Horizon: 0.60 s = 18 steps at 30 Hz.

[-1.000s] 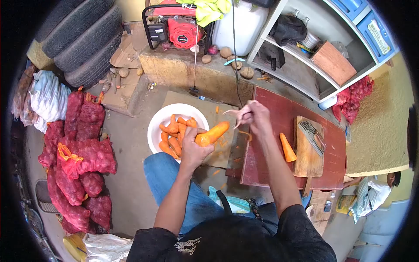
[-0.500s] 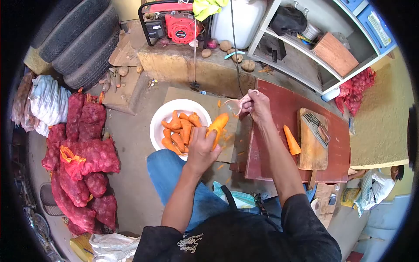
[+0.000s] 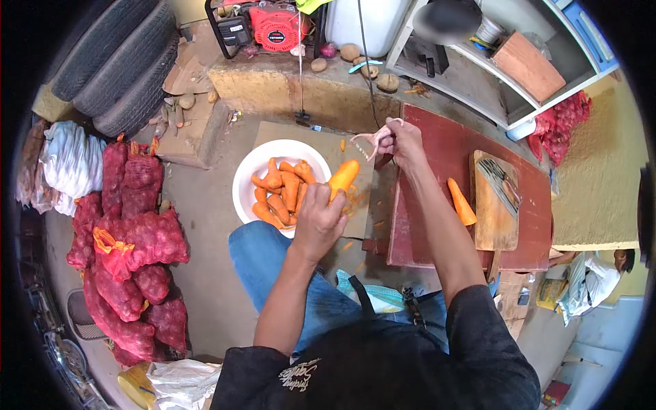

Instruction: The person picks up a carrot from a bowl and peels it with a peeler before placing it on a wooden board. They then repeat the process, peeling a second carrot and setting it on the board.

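My left hand [image 3: 318,222] is wrapped round the lower end of an orange carrot [image 3: 344,176] that points up and away from me. My right hand [image 3: 402,142] grips a pale pink Y-shaped peeler [image 3: 370,141], its blade end a little above and to the right of the carrot, apart from it. Left of the carrot, a white basin [image 3: 240,189] holds several carrots [image 3: 290,189]. A single peeled carrot [image 3: 461,202] lies on the red table [image 3: 427,225] beside a wooden cutting board [image 3: 493,234], on which a knife [image 3: 504,186] rests.
Orange peelings [image 3: 347,246] are scattered on the cardboard and floor. Red net sacks of onions [image 3: 140,246] are piled at left, below stacked tyres [image 3: 130,68]. A red generator [image 3: 277,31] and a shelf [image 3: 471,65] stand at the back. A person [image 3: 598,277] is at far right.
The peeler has moved slightly up with my right hand. The carrot is held a little more upright in my left hand. My view has shifted slightly.
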Available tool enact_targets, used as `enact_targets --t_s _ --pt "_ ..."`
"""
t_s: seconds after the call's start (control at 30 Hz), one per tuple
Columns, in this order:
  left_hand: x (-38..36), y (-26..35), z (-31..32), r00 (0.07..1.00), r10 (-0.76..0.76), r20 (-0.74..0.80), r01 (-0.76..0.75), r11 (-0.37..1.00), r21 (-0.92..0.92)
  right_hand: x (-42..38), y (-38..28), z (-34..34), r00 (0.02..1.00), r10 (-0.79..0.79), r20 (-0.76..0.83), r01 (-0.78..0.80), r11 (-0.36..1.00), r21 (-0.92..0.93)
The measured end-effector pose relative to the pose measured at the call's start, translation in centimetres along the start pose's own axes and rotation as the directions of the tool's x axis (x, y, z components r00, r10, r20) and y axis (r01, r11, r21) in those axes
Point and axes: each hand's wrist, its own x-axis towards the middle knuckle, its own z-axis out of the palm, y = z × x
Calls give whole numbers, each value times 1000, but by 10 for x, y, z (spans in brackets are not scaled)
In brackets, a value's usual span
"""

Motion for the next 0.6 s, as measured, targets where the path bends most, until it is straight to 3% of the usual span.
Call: enact_targets --t_s 0.1,0.23,0.27,0.37,0.43,0.5,0.53,0.6 --pt "3 -2 4 1000 3 16 -4 1000 19 -20 -1 25 993 67 97 -52 988 -147" --pt "0 0 8 999 47 11 -47 999 11 5 1 -1 999 34 18 -34 999 25" --pt "0 -1 8 999 43 12 -43 999 13 -4 -8 10 999 32 6 -31 994 -107" --pt "-1 2 8 998 56 17 -56 998 11 1 2 15 994 69 86 -44 963 -265" --pt "1 -3 10 995 103 8 -104 994 18 8 -4 8 1000 7 -16 -10 972 -233" --pt "4 0 9 998 -37 -48 32 994 -106 1 -14 7 1000 -8 -16 6 991 -134" --pt "4 3 9 991 -118 -66 105 979 -174 -12 -17 13 999 -7 49 16 981 -195" --pt "10 1 10 963 -255 -88 221 933 -284 -12 -9 5 998 -61 -29 58 993 -100"
